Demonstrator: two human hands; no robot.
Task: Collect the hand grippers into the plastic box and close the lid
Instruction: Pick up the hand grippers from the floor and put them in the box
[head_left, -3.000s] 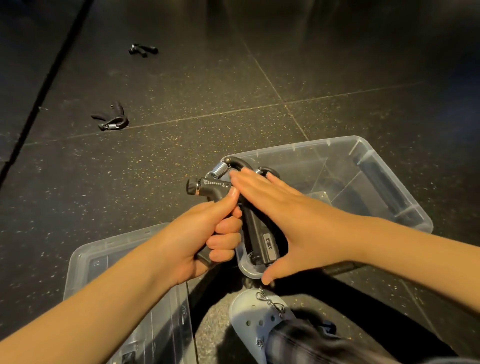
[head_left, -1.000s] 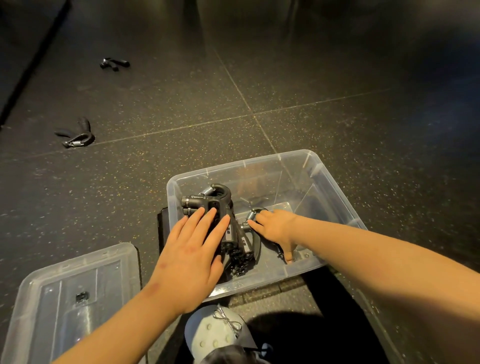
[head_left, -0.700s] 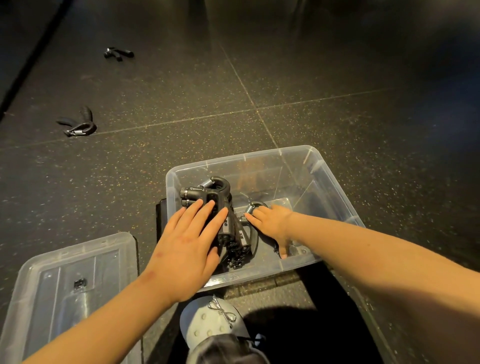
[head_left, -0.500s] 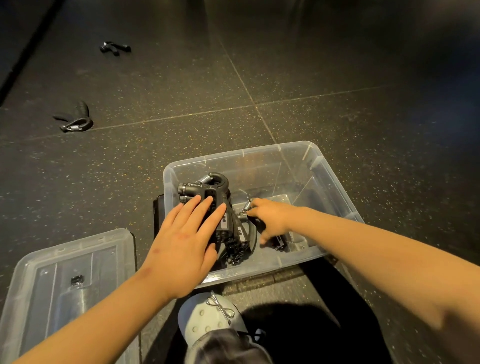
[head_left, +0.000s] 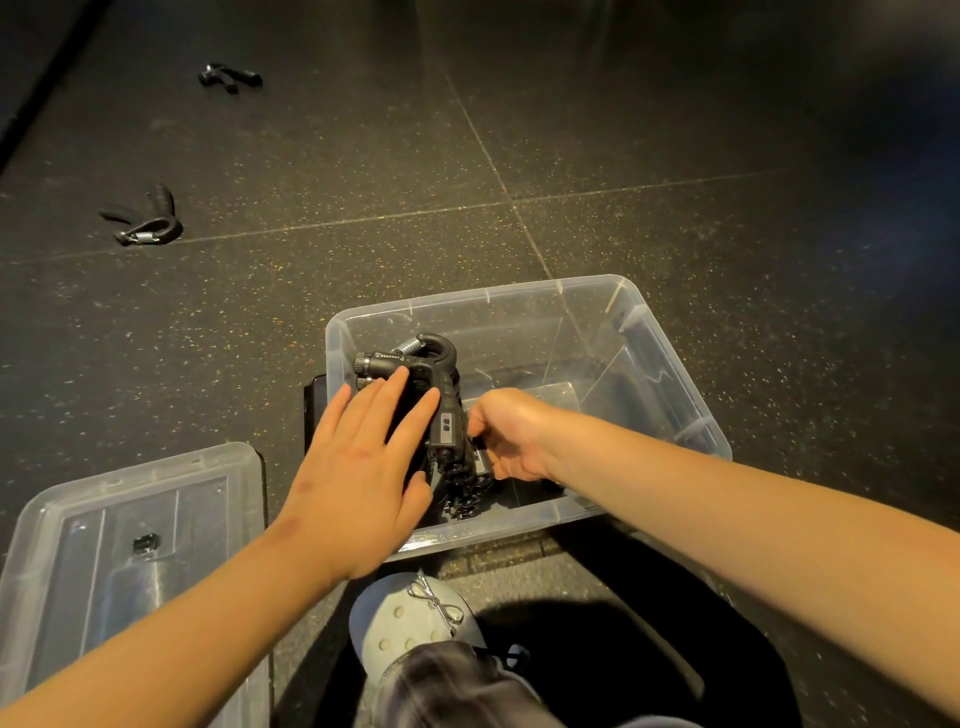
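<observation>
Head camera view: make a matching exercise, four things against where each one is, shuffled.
1 lid
2 left hand
3 right hand
4 nearer loose hand gripper

A flat on the stacked hand grippers
B on the floor, far from the plastic box
C inside the box, gripping a hand gripper
D on the floor beside the box

Pairs: 1-D, 2-A, 3-C, 4-B

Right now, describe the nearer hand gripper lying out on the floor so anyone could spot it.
From the clear plastic box, look up-left across the dark floor to the pale seam. The nearer hand gripper lies just above it, silvery metal at its lower end; the other gripper lies farther, top left.
</observation>
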